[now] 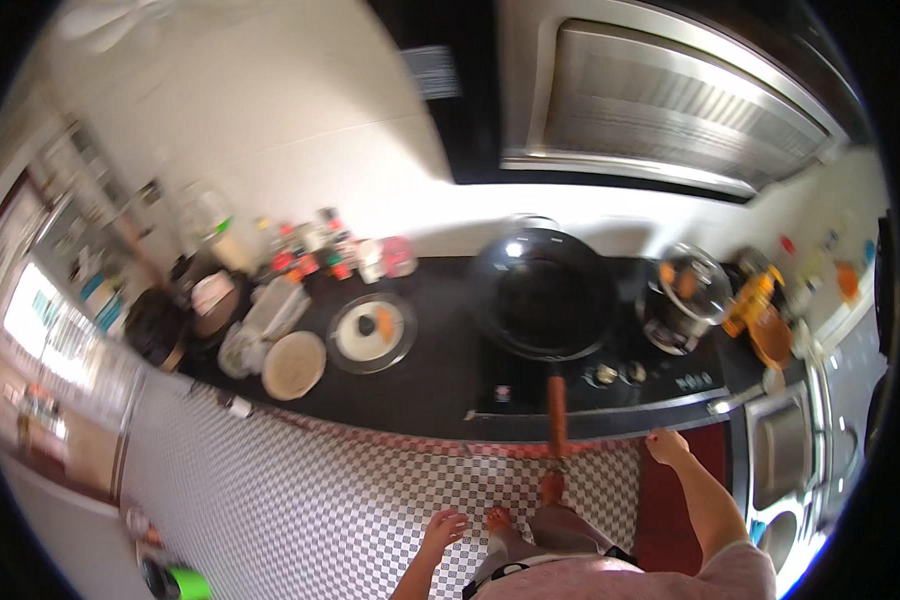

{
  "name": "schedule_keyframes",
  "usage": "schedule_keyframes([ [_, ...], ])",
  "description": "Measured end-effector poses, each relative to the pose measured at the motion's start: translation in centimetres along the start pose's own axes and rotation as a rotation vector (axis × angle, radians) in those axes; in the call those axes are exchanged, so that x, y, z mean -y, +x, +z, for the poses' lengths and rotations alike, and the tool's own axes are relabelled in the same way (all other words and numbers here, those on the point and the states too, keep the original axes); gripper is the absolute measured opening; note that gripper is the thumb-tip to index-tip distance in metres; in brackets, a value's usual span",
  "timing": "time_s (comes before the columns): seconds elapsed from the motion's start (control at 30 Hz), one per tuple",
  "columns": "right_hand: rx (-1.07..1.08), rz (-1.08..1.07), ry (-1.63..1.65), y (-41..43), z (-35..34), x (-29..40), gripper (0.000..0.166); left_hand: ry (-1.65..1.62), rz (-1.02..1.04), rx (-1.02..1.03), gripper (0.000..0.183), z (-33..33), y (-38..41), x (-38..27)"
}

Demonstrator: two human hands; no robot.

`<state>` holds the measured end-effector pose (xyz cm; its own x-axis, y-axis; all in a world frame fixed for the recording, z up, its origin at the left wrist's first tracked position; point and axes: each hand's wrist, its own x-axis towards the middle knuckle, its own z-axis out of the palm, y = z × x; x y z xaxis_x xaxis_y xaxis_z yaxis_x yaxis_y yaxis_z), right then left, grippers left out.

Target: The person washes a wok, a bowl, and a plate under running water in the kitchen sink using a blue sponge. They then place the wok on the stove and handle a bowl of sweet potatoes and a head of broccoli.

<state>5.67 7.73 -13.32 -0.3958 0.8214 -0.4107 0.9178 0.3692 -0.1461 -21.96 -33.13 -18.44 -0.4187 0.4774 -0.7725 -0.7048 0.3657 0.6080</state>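
Note:
My left hand (444, 527) hangs over the checkered floor with its fingers apart and nothing in it. Near the counter's front edge is my right hand (667, 445), its fingers curled; whether it touches or holds anything there I cannot tell. A black wok (544, 296) sits on the black cooktop (521, 394), its wooden handle (557, 416) pointing towards me. A pot with a glass lid (679, 307) stands on the cooktop's right side. Left of the wok, a round glass lid (367, 334) lies on the dark counter (439, 360). Beside that lid is a pale round bowl or basket (294, 365).
A range hood (645, 105) overhangs the cooktop. Jars and bottles (307, 251) line the wall at the left. Beyond the pot stand a yellow bottle (750, 300) and an orange-brown bowl (770, 337). A metal sink (778, 450) is at the right. A red mat (667, 510) lies below the counter.

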Motion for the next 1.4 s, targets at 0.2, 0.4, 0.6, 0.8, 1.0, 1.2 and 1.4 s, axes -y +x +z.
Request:
schedule_keyframes([
  [0.2, 0.043, 0.171, 0.033, -5.8, 1.2, -6.5, 0.022, 0.200, -0.062, 0.211, 0.029, 4.1, 2.5, 0.2],
  [0.4, -0.032, 0.458, 0.211, -11.8, 0.6, -13.9, 0.024, 0.356, -0.121, 0.397, 0.028, 12.3, 1.7, -0.8],
  [0.6, -0.508, 0.608, 0.427, -15.0, 2.4, -29.3, 0.027, 0.403, -0.079, 0.517, 0.027, 19.0, 2.0, 2.4],
  [0.8, -0.830, 0.900, 0.456, -16.2, -1.3, -48.3, 0.049, 0.523, -0.106, 0.529, 0.030, 27.6, 3.0, 6.9],
  [1.0, -0.802, 0.992, 0.460, -13.2, -0.7, -65.1, 0.073, 0.661, -0.151, 0.598, 0.024, 43.0, 0.6, 11.3],
  [1.2, -0.750, 0.841, 0.588, -11.2, -1.5, -69.7, 0.076, 0.974, 0.003, 0.800, 0.026, 53.9, -1.8, 12.1],
  [1.4, -0.518, 0.767, 0.300, -11.6, 0.3, -66.2, 0.020, 1.099, -0.050, 0.785, 0.024, 60.3, 1.2, 11.8],
])
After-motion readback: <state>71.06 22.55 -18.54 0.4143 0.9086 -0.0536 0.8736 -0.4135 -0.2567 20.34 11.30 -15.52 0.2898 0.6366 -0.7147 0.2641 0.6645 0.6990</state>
